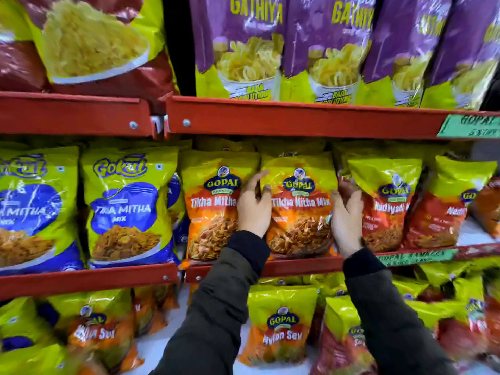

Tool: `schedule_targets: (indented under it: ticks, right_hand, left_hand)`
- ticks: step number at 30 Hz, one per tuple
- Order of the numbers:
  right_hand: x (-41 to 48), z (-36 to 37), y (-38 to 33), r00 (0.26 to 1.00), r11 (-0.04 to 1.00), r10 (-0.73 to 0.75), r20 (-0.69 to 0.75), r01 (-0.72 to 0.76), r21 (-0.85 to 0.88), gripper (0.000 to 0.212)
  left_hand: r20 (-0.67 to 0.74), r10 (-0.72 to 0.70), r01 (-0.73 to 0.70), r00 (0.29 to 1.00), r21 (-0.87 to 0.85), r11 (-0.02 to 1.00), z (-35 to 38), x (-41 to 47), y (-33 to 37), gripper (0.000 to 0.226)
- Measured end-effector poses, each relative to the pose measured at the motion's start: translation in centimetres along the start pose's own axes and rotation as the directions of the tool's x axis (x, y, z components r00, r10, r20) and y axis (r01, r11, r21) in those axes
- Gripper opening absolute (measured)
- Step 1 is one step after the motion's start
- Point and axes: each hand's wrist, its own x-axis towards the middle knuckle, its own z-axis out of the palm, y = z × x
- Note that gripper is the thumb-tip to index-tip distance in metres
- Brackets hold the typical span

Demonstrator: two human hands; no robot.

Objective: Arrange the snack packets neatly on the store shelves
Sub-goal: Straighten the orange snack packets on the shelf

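An orange and yellow Tikha Mitha Mix packet point(300, 209) stands upright on the middle red shelf point(303, 266). My left hand point(253, 205) grips its left edge, fingers curled behind it and thumb on the front. My right hand point(346, 212) holds its right edge, fingers tucked between it and the red Nadiyadi packet point(387, 207). A second Tikha Mitha packet point(213, 209) stands just left, partly covered by my left hand.
Blue and yellow Gokul packets point(127, 207) fill the shelf section to the left. Purple Gathiya packets point(243, 47) line the shelf above. Nylon Sev packets point(278, 326) stand on the shelf below, behind my dark sleeves. More red packets point(443, 207) lean at the right.
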Motion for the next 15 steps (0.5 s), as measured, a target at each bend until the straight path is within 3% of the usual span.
schedule_targets:
  ticks: [1,5,9,15]
  right_hand:
    - [0.8,-0.4,0.2,0.998,0.997,0.026,0.049,-0.029,0.065,0.021]
    - [1.9,-1.2,-0.2,0.971,0.984,0.012,0.239,-0.054,0.17,0.028]
    - [3.8,-1.3,1.0,0.974,0.986,-0.028,0.225,-0.01,0.169,0.036]
    - [5.1,-0.8,2.2,0.972,0.98,-0.002,0.233,-0.045,0.194,0.039]
  left_hand:
    - [0.008,-0.024,0.025,1.0,-0.031,0.999,0.3,0.2,0.0,0.033]
    - [0.027,-0.143,0.146,0.989,-0.147,0.978,1.6,0.8,0.3,0.032]
    - [-0.027,-0.093,0.091,0.995,-0.061,0.994,1.8,2.2,-0.8,0.033]
    - [-0.056,-0.114,0.116,0.992,0.046,0.992,2.8,2.9,-1.8,0.035]
